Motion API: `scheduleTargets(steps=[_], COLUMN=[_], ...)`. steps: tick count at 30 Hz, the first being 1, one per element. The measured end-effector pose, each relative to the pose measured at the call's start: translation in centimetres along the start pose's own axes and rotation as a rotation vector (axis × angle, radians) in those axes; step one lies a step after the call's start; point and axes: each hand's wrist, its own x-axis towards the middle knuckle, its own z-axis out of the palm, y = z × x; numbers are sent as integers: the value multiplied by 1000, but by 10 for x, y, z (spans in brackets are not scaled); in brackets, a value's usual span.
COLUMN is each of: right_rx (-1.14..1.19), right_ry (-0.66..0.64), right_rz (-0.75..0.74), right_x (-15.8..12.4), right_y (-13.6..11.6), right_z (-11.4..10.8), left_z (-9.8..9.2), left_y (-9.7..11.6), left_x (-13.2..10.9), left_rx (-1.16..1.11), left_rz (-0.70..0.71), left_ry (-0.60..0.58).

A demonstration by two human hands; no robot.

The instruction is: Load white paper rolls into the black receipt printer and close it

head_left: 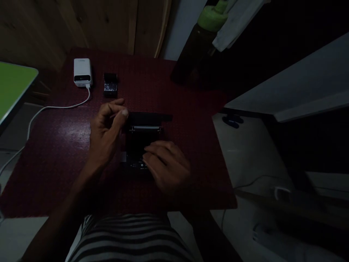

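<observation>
A small black device (133, 160) lies on the dark red table in front of me, its flap (149, 117) raised at the far side. Along the base of the flap runs a pale metal roller (145, 127). My left hand (106, 125) is at the flap's left end, thumb and bent fingers closed at its corner. Over the device's right side is my right hand (167, 162), its fingers together and curled down beside small white markings. Whatever lies under those fingertips is hidden. The inside of the device is too dark to make out.
A white power bank (82, 71) with a white cable (62, 106) stands at the back left. Beside it lies a black two-roll piece (110, 85) with shiny film. A dark bottle with a green cap (211, 18) stands back right. A green tabletop (15, 83) juts in from the left.
</observation>
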Motion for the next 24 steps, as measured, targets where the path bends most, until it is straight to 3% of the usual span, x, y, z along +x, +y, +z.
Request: scheduleTargets(steps=[3, 7, 11, 24], right_rx=[-100, -99, 5, 68], right_ry=[92, 39, 10, -26], right_rz=[13, 98, 151, 202], right_x=[-7, -14, -18, -12], right_y=[-9, -10, -6, -5], right_z=[1, 1, 2, -1], left_z=[-5, -12, -14, -11], left_y=[-3, -9, -6, -1], left_x=[-24, -55, -69, -68], left_rx=[-17, -85, -121, -84], left_rz=[-97, -313, -496, -468], left_ry=[-5, -48, -115, -97])
